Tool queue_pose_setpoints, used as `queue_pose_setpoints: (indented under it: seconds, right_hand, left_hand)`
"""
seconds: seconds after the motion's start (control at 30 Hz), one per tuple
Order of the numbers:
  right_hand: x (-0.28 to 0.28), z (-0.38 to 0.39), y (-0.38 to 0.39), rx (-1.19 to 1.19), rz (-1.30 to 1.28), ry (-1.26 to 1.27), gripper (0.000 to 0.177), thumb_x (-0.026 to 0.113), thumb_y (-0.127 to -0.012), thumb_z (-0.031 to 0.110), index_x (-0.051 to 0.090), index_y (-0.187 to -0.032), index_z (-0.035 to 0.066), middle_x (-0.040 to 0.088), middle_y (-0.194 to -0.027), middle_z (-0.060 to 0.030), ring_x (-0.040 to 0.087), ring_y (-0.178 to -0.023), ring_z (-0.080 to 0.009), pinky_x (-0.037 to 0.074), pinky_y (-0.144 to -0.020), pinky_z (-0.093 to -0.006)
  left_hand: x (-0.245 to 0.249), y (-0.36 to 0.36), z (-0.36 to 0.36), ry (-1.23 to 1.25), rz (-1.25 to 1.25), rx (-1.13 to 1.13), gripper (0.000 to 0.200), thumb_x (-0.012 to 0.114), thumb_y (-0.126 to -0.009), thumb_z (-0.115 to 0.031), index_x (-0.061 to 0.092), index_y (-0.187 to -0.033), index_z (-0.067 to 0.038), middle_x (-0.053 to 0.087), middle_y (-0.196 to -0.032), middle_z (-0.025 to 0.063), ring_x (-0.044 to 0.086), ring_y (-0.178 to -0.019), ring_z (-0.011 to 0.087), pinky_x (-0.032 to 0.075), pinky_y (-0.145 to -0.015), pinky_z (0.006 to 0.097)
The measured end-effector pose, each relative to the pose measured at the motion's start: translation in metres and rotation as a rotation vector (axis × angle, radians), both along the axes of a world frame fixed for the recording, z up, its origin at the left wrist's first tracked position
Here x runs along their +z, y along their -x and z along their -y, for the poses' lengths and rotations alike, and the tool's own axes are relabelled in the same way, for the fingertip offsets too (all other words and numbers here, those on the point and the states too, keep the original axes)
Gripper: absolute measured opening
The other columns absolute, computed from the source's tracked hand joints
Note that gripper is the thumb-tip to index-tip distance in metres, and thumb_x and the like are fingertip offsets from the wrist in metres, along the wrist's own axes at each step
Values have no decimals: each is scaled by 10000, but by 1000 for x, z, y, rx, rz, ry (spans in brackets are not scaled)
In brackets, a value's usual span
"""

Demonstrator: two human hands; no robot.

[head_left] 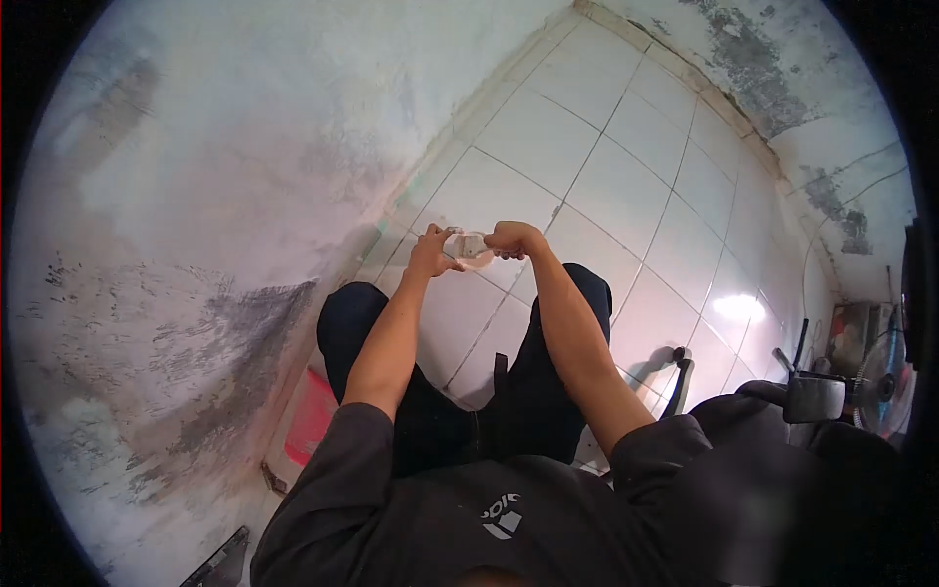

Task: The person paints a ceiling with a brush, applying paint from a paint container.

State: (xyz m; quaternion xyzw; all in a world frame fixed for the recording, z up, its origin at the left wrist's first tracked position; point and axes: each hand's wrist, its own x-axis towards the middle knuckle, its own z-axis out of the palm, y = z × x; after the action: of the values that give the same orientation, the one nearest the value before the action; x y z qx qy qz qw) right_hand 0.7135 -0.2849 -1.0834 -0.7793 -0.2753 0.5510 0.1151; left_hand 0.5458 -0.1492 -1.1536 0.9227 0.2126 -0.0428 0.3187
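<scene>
Out in front of my knees, both my hands meet at a small pale, round, partly see-through thing [472,250], held above the tiled floor. My left hand [430,251] has its left side between thumb and fingers, which curve around the edge. At the right edge, my right hand [515,240] is closed with the fingers curled in and the fingertips pressed against it. What exactly the thing is I cannot tell at this size.
A stained, peeling wall [245,176] rises close on my left. White tiles [626,196] cover the floor up to another worn wall. By my left leg lies a red item [311,416]. A fan [888,377] and a dark chair-like frame [814,396] stand at the right.
</scene>
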Motion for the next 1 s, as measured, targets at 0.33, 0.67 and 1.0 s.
queue_pose_setpoints:
  seconds: [0.33,0.67,1.0]
  right_hand:
    - [28,21,-16,-57,-35,66,279,500,-793,257,562,-680,10,490,-534,-59,407,-407,-151,319,-363,-317]
    - [68,67,-26,-330,-242,-97,332,477,-861,321,550,-677,55,461,-512,-22,383,-381,-124,299,-352,-288]
    - [276,108,30,-668,-737,-613,332,413,-902,340,484,-688,96,393,-481,12,314,-333,-99,221,-328,-252]
  left_hand:
    - [12,5,2,14,-2,-8,882,883,-493,-347,512,-1283,-224,491,-1186,98,535,-1080,327,485,-868,459]
    - [64,21,-3,95,-18,111,832,859,-601,-241,451,-1317,-128,511,-1157,134,541,-1047,307,476,-864,397]
    - [339,110,20,212,268,433,459,777,-682,-198,544,-1046,-42,557,-1035,188,523,-1019,365,425,-875,438]
